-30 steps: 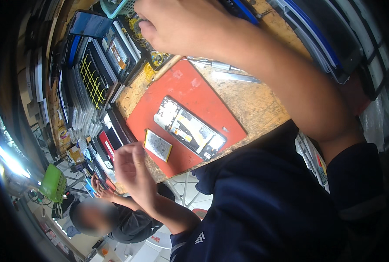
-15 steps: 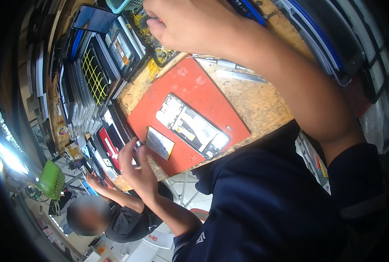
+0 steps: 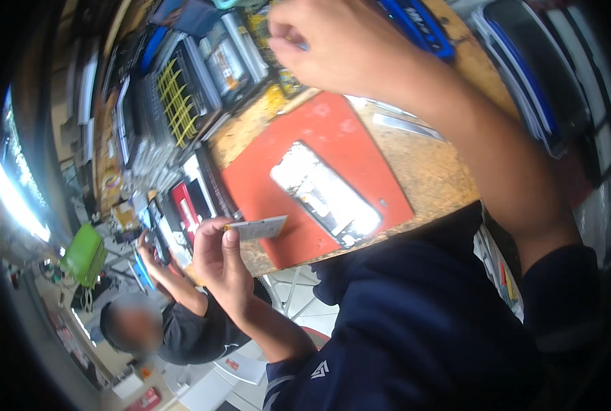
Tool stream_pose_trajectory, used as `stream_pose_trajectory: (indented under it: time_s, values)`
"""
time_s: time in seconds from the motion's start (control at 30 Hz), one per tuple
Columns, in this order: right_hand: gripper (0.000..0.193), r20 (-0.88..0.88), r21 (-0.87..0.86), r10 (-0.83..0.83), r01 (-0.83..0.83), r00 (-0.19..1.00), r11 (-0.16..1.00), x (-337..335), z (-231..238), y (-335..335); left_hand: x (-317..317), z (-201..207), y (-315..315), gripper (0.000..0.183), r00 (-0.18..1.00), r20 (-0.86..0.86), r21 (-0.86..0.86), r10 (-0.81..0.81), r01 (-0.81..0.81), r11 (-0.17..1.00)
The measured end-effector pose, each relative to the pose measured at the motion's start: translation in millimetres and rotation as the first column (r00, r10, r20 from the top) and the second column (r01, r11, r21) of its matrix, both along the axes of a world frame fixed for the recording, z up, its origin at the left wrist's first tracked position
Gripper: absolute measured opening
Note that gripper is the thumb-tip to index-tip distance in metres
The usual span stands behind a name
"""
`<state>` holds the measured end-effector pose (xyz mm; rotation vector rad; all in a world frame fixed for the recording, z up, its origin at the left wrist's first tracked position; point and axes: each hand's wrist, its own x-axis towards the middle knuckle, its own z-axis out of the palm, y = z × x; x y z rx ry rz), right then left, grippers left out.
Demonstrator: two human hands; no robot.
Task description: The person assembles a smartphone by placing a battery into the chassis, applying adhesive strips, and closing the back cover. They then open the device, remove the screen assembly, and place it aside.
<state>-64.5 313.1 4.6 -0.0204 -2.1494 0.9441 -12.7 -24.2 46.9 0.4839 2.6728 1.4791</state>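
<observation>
My left hand (image 3: 224, 264) pinches a flat, pale phone battery (image 3: 259, 227) by one end between thumb and fingers, lifted off the red mat (image 3: 250, 168). On that mat lies an opened phone (image 3: 326, 195), its bright inner side facing up and partly washed out by glare. My right hand (image 3: 326, 51) is up at the far side, beyond the mat, near a tray of small yellow and dark bits. Its fingers are curled together; a speck of blue shows by the fingertips, but what they hold cannot be made out.
Metal tools (image 3: 408, 125) lie on the wooden bench (image 3: 439, 171) right of the mat. Stacked phone parts and a yellow rack (image 3: 177, 103) crowd the left. A blue case (image 3: 422, 27) sits far right. Another person (image 3: 202, 329) works at the lower left, beside a green basket (image 3: 84, 257).
My left hand has picked up the battery from the mat and tilted it nearly edge-on. My right hand has shifted slightly right and nearer. The whole view has shifted a little.
</observation>
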Motion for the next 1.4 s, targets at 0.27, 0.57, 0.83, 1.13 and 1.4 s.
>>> stream_pose_trajectory:
  time_s: [0.27,0.57,0.83,1.13,1.4]
  values:
    - [0.021,-0.005,-0.679,0.9,-0.662,0.437,0.317,26,-16,-55,-19,-6,52,0.028,0.996,0.083,0.255,0.044,-0.064,0.965]
    - [0.017,0.225,-0.751,0.903,-0.526,0.365,0.4,27,0,-36,-10,-18,46,0.026,0.948,0.318,0.449,-0.033,-0.12,0.885]
    - [0.025,0.591,-0.682,0.805,-0.509,0.038,0.525,30,16,-24,18,-38,43,0.027,0.851,0.523,0.287,-0.048,-0.122,0.95]
    - [0.027,0.649,-0.675,0.76,-0.489,-0.037,0.553,26,10,-23,36,-46,31,0.017,0.978,0.193,-0.036,0.083,-0.077,0.996]
    - [0.029,0.71,-0.629,0.702,-0.489,-0.047,0.604,26,6,-32,54,-50,33,0.018,0.991,-0.057,-0.242,-0.12,0.103,0.965]
